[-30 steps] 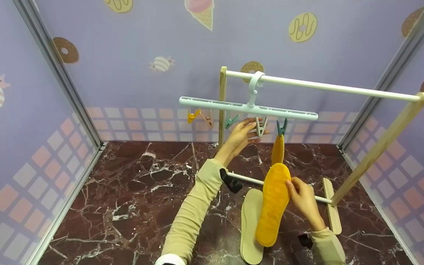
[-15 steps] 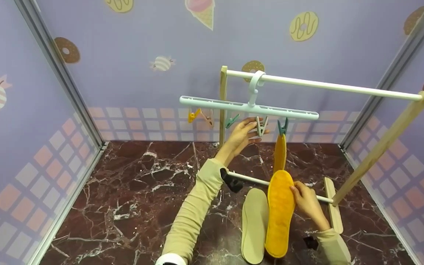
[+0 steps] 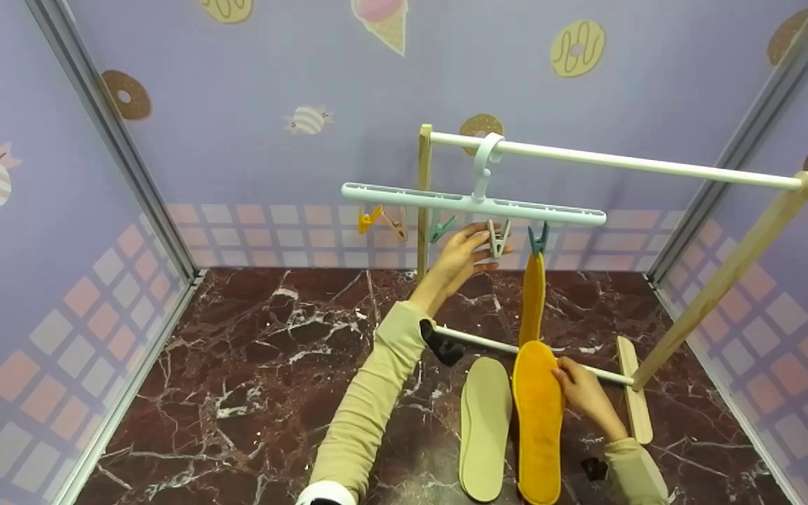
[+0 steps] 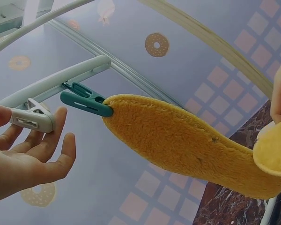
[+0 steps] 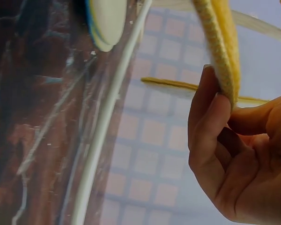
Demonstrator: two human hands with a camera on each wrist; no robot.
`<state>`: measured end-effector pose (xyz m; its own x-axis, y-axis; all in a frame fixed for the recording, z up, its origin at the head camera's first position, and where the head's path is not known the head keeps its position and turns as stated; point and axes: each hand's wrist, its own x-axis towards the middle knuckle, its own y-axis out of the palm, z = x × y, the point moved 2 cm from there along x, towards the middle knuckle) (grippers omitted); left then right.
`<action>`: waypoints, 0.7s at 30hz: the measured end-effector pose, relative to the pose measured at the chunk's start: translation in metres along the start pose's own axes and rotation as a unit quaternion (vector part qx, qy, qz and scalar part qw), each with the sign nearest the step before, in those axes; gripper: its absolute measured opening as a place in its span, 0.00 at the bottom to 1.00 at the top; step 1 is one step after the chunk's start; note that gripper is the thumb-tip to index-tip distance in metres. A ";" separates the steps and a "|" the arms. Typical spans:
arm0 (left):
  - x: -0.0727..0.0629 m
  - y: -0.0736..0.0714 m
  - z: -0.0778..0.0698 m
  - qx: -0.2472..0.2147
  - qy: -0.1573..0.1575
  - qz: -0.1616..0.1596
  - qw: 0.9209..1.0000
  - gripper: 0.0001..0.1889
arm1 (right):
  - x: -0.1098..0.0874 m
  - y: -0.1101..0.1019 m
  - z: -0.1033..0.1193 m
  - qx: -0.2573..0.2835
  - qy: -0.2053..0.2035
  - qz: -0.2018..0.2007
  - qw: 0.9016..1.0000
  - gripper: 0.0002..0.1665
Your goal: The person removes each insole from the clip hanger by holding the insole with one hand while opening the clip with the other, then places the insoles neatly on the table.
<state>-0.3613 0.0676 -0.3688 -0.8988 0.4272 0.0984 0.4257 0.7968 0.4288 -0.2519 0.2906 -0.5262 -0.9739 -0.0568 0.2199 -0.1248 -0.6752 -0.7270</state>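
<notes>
My left hand pinches a pale clothes peg under the white clip hanger; in the left wrist view the thumb and fingers are on opposite sides of the peg. Beside it, a dark green peg grips one end of a fuzzy yellow insole, which dangles below. My right hand holds a second yellow insole by its right edge, lower down and nearer to me. The right wrist view shows thumb and fingers pinching that insole.
Pale insoles lie overlapping on the dark marbled floor. The hanger hooks over the top rail of a wooden rack, whose lower bar runs behind the insoles. Yellow, pink and green pegs hang further left.
My right hand has lowered the held yellow insole and shifted it slightly right, so more of the hanging insole shows. The left hand has stayed at the pale peg.
</notes>
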 end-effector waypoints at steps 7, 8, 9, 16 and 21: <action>0.001 -0.001 0.002 -0.003 -0.002 -0.002 1.000 0.17 | -0.001 0.007 -0.017 -0.006 0.027 0.032 0.999 0.06; 0.001 -0.001 0.002 -0.004 -0.003 -0.004 1.000 0.17 | -0.002 0.008 -0.019 -0.005 0.031 0.038 0.999 0.06; 0.001 -0.001 0.002 -0.004 -0.004 -0.004 1.000 0.17 | -0.002 0.008 -0.021 -0.005 0.035 0.042 0.999 0.06; 0.001 -0.001 0.001 -0.001 -0.004 -0.005 1.000 0.19 | -0.003 0.011 -0.028 -0.013 0.046 0.047 0.998 0.05; 0.001 0.000 0.001 -0.002 -0.005 -0.004 1.000 0.20 | -0.004 0.013 -0.031 -0.010 0.053 0.054 0.997 0.05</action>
<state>-0.3622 0.0687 -0.3694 -0.9008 0.4257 0.0858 0.4184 0.7980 0.4338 -0.2551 0.3047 -0.5566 -0.9963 -0.0490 0.0700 -0.0210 -0.6544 -0.7559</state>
